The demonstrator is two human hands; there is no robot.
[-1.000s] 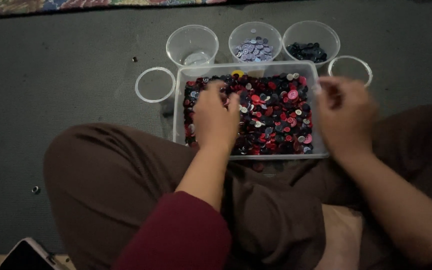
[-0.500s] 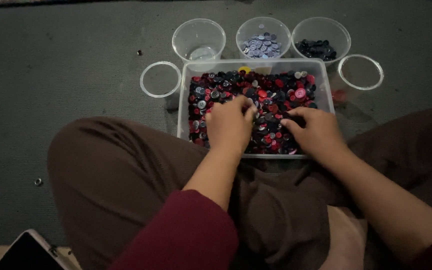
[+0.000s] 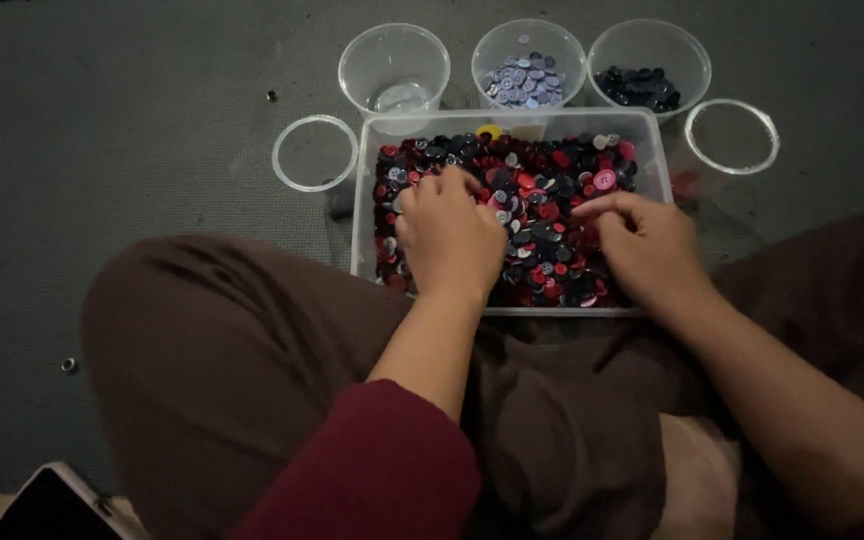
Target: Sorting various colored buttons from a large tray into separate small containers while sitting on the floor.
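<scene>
A clear plastic bin (image 3: 367,180) sits on the floor between my knees, full of red, black, grey and pink buttons (image 3: 542,190). My left hand (image 3: 447,235) rests palm down on the buttons at the bin's left side, fingers curled into the pile. My right hand (image 3: 647,245) lies on the buttons at the right side, fingers bent and pointing left; what the fingertips pinch is hidden. Behind the bin stand three clear cups: an almost empty one (image 3: 395,68), one with grey-blue buttons (image 3: 528,62), one with black buttons (image 3: 649,66).
Two clear round lids lie on the dark mat, one left of the bin (image 3: 314,153) and one at its right (image 3: 732,136). A dark phone (image 3: 47,505) lies at the lower left. Stray buttons (image 3: 69,365) dot the mat. My legs in brown trousers (image 3: 252,360) flank the bin.
My right hand came from the bin's right rim down into the buttons and now sits further left. My left hand has shifted slightly within the pile.
</scene>
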